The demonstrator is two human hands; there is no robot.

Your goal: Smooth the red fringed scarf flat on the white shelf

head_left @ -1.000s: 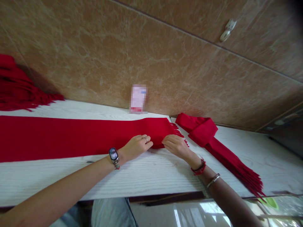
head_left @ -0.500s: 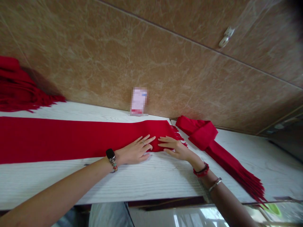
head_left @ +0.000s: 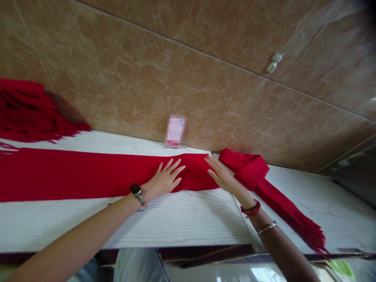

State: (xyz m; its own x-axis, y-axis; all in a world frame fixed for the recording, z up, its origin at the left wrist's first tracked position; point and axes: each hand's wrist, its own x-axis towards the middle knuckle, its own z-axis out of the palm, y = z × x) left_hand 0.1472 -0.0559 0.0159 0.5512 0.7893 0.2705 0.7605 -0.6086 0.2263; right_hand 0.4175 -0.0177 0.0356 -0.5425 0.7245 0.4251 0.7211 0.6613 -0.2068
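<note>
A long red scarf lies flat along the white wood-grain table, with fringe showing at its far left end. My left hand rests on it with fingers spread, a ring on one finger and a watch at the wrist. At the scarf's right end, my right hand lies with its fingers stretched out, covering the fringe there. Just beyond that hand sits a second red scarf, folded over at its top, its fringed tail slanting toward the front edge.
A heap of red fringed fabric lies at the back left against the brown marbled wall. A small blurred pinkish-white item stands by the wall. A white socket or plug is on the wall. Something green shows below the table at right.
My left hand has shifted slightly left and its fingers are spread wider. My right hand has moved up and right onto the scarf's fringed end. The view has shifted a little.
</note>
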